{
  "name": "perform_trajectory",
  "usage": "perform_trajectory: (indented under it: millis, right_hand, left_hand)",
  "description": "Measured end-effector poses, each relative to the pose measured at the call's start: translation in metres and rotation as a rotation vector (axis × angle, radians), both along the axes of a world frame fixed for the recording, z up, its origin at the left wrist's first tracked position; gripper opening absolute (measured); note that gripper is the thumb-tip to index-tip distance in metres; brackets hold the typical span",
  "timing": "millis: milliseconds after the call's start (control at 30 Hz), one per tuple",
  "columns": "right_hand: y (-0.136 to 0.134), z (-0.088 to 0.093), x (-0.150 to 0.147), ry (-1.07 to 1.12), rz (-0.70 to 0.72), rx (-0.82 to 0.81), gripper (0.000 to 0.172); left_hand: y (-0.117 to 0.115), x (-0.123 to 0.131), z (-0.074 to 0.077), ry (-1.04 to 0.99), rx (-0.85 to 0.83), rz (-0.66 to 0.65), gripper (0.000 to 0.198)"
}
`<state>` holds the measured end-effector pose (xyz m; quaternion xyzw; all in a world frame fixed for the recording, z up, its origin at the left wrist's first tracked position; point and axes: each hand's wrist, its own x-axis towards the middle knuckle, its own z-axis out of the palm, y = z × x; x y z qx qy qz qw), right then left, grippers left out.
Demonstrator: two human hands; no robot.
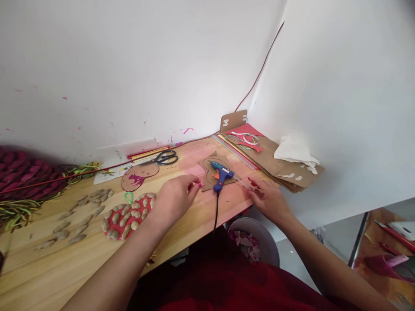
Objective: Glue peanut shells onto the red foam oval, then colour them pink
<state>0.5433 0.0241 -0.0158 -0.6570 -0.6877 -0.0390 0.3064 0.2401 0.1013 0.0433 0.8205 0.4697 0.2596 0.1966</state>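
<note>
My left hand (181, 194) is over the table with thumb and fingertips pinched together; what they hold, if anything, is too small to make out. Just right of it, a blue glue gun (222, 175) with an orange trigger lies on a piece of cardboard (207, 183) marked with a drawn curved outline. A clear glue stick (241, 182) sticks out of the gun's back end. My right hand (267, 196) is at the stick's free end, fingers apart. Left of my left hand lies a red shape covered with peanuts (128, 216), bearing a green loop (129, 198).
Loose peanuts (82, 216) lie on the left. Black scissors (167, 157) and a stained cardboard cutout (139, 176) sit behind. Stacked cardboard (270, 157) with white tissue (295, 151) is at right. A bin (269, 242) stands below the edge; the gun's cord (216, 216) hangs over it.
</note>
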Motion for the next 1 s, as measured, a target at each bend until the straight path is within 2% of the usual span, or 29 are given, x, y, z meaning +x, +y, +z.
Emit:
perform_trajectory:
  millis: [100,200,233,300,367,400,467,567,733,833,1000]
  right_hand:
    - [-0.01,0.009,-0.008,0.012,-0.003,0.068,0.027]
    - [-0.021,0.018,-0.023,0.042,0.102,0.141,0.013]
    - [-0.024,0.02,-0.029,0.04,0.135,0.162,0.011]
    - [-0.028,0.02,-0.043,0.036,0.186,0.157,0.018]
    - [-0.03,0.019,-0.057,0.038,0.238,0.108,0.023]
    - [-0.031,0.018,-0.065,0.04,0.261,0.086,0.024]
    - [-0.031,0.017,-0.081,0.047,0.294,0.065,0.02]
    - [-0.032,0.018,-0.103,0.072,0.334,0.031,0.009]
    - [-0.035,0.02,-0.136,0.189,0.397,-0.128,0.016]
    - [-0.033,0.022,-0.158,0.388,0.425,-0.332,0.024]
    - [-0.012,0.027,-0.199,0.865,0.499,-0.697,0.046]
  left_hand:
    - [-0.003,-0.046,0.016,-0.012,0.097,0.157,0.029]
    - [-0.005,-0.093,0.024,-0.106,0.054,0.389,0.034]
    - [-0.005,-0.107,0.023,-0.124,0.041,0.447,0.035]
    - [-0.006,-0.133,0.018,-0.152,0.021,0.493,0.033]
    - [-0.007,-0.154,0.008,-0.21,-0.009,0.469,0.028]
    - [-0.008,-0.163,0.003,-0.237,-0.034,0.462,0.032]
    - [-0.011,-0.176,-0.007,-0.192,-0.096,0.46,0.044]
    - [-0.019,-0.191,-0.016,-0.055,-0.111,0.482,0.05]
    - [-0.034,-0.212,-0.028,-0.032,-0.18,0.431,0.074]
    - [-0.041,-0.22,-0.036,-0.051,-0.224,0.391,0.085]
    - [-0.045,-0.222,-0.043,-0.197,-0.283,0.409,0.077]
